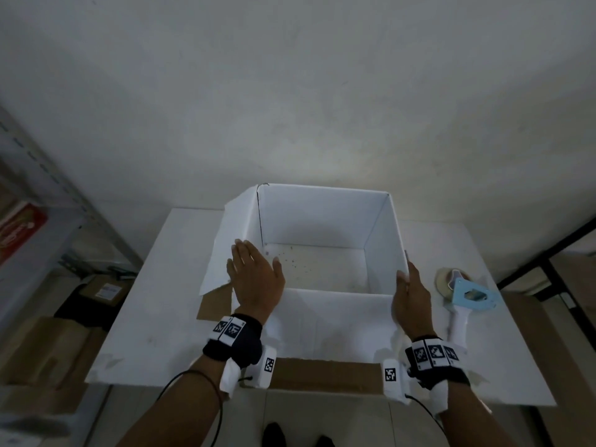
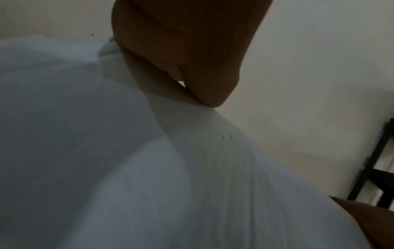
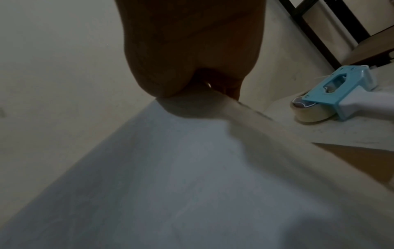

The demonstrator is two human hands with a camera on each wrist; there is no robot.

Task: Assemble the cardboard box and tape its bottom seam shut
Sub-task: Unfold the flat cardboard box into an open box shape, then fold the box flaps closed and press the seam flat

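Note:
A white cardboard box [image 1: 322,217] stands open-topped on the white table [image 1: 154,301], and I look down into it. My left hand [image 1: 254,279] lies flat with straight fingers on the box's near left corner and left flap, the thumb over the opening. My right hand [image 1: 411,298] pinches the top edge at the near right corner, thumb inside and fingers outside. In the wrist views the left hand [image 2: 181,50] and the right hand [image 3: 187,50] rest on the white box wall [image 2: 127,168] [image 3: 170,168]. A blue tape dispenser [image 1: 467,295] [image 3: 341,94] lies on the table, right of the box.
Brown cardboard [image 1: 322,372] shows under the box at the table's near edge. A metal shelf [image 1: 38,195] and cardboard cartons [image 1: 42,350] stand at the left. A dark frame [image 1: 554,253] stands at the right. A plain wall rises behind the table.

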